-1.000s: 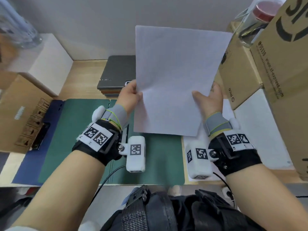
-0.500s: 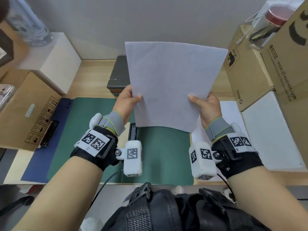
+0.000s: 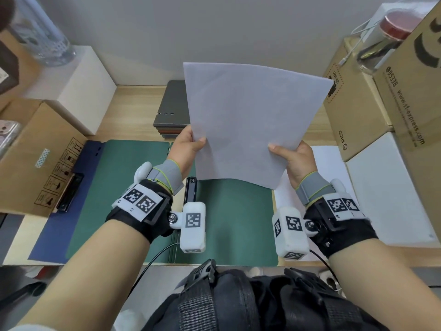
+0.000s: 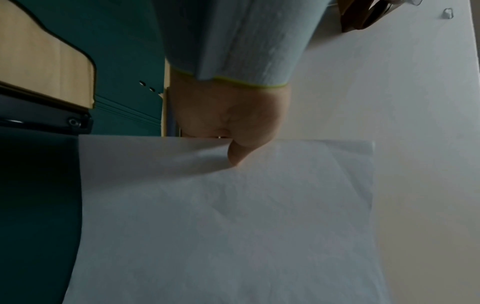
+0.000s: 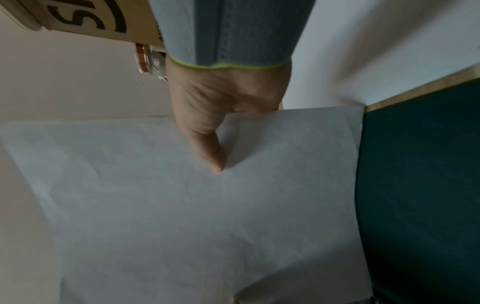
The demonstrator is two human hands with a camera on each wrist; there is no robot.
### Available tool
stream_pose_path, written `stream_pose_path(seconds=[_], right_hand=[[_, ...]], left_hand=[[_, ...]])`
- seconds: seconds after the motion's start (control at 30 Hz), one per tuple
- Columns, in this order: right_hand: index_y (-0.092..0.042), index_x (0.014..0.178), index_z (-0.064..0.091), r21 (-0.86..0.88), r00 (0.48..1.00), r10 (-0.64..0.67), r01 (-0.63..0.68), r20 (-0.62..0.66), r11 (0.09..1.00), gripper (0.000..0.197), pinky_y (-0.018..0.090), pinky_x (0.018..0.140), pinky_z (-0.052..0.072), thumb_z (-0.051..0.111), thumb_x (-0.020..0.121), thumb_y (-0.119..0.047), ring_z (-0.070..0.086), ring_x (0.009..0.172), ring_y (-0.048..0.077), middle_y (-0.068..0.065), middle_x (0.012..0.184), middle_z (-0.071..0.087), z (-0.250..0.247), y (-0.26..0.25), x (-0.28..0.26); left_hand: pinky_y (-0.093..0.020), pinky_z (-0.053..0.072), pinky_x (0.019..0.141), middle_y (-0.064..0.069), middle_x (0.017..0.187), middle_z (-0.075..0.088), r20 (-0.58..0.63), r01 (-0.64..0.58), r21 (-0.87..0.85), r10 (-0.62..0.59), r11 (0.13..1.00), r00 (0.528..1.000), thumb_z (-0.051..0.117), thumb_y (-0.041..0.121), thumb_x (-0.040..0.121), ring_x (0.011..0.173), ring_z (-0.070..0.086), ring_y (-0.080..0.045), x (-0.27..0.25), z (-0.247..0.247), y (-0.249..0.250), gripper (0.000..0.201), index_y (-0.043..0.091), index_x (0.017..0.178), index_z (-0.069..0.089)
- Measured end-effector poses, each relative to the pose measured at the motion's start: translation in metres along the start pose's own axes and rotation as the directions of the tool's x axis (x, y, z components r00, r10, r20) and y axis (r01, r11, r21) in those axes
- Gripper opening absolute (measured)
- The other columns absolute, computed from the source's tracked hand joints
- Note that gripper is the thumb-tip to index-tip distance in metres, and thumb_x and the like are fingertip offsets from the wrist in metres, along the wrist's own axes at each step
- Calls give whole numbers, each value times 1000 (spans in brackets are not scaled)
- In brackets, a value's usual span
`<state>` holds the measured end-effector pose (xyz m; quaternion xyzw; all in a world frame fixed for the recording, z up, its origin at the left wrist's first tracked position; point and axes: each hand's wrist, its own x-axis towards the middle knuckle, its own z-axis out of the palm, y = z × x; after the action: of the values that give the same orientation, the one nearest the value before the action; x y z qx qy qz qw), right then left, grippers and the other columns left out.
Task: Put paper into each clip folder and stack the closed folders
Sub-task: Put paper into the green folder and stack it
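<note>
A white sheet of paper (image 3: pixel 250 120) is held up in the air over the open green clip folder (image 3: pixel 233 220). My left hand (image 3: pixel 188 144) pinches the sheet's left edge, thumb on the near face (image 4: pixel 235 156). My right hand (image 3: pixel 291 154) pinches its right edge with the thumb (image 5: pixel 213 152) pressed on the paper (image 5: pixel 207 226). The folder lies flat on the desk, its black clip (image 3: pixel 191 189) along the spine, below my left wrist. A blue folder (image 3: pixel 45 225) lies open under the green one at the left. Closed dark folders (image 3: pixel 171 108) are stacked at the back.
More white paper (image 3: pixel 329 168) lies on the desk right of the green folder. Cardboard boxes (image 3: pixel 372 96) and a white box (image 3: pixel 391 192) crowd the right side. A cardboard box (image 3: pixel 35 154) and a white box (image 3: pixel 81 84) stand at the left.
Both hands have lowered the sheet and drawn it nearer to me, with the same grip on both edges. The head view tilted a little; the folders stayed put.
</note>
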<state>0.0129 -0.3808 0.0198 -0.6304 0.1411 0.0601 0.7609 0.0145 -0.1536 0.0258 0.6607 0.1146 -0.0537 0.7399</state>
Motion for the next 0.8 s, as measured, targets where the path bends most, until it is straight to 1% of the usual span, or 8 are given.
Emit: stream_pose_path(seconds=[0.23,0.33,0.4,0.47,0.57,0.67,0.73,0.8], right_hand=[[-17,91,63,-104,999,44,-43,6,994,22,32,80,51,65,80,1,65,82,17,-1,91,67,0,8,-1],[-15,101,60,-143,1000,21,-21,-3,989,22,22,73,52,63,83,-2,64,75,7,-5,88,65,3,6,0],[-16,104,59,-184,1000,4,-8,-23,983,22,20,70,52,60,86,-3,63,70,3,-8,86,64,5,3,0],[-15,105,59,-260,999,-10,-1,-38,966,21,25,72,51,58,88,-4,63,69,5,-3,89,65,6,3,-1],[-9,113,60,-369,998,13,-35,-62,929,24,29,78,45,55,89,-5,59,85,20,4,100,61,4,7,-4],[-6,119,59,-378,993,94,-114,-71,919,30,31,84,46,55,90,-5,57,93,21,3,104,59,0,18,-9],[-5,121,58,-390,984,160,-178,-79,903,32,34,88,47,56,89,-5,57,94,22,4,106,59,-3,28,-13],[-3,120,58,-415,970,225,-242,-91,877,31,38,91,48,57,89,-5,59,97,26,10,111,62,-5,40,-17]], left_hand=[[-9,50,69,-5,118,56,-23,63,92,-61,994,998,37,-9,95,90,59,-7,-9,-1,-11,40,1,133,42],[-30,46,99,-8,127,55,-45,74,111,-70,991,997,39,-8,94,108,54,-19,-6,-2,-5,43,3,135,41],[-39,40,107,-5,124,55,-31,90,134,-86,987,996,39,-7,94,112,53,-20,-6,-2,0,42,5,135,42],[-37,45,99,-4,119,56,17,125,157,-130,980,991,38,-7,95,107,55,-20,-8,-3,2,38,9,130,46],[-26,49,73,-1,101,62,72,225,236,-248,945,966,34,-13,90,86,58,-19,-10,-7,2,42,16,114,53],[-20,48,54,-6,85,53,11,309,332,-331,891,944,25,-20,79,70,49,-20,-10,-17,-6,48,15,99,52],[-21,48,52,-8,76,47,-64,375,394,-382,839,922,26,-20,80,63,45,-19,-8,-25,-16,41,15,82,47],[-30,50,65,-9,79,52,-127,431,523,-433,736,893,37,-11,84,68,50,-22,-7,-34,-30,28,15,78,45]])
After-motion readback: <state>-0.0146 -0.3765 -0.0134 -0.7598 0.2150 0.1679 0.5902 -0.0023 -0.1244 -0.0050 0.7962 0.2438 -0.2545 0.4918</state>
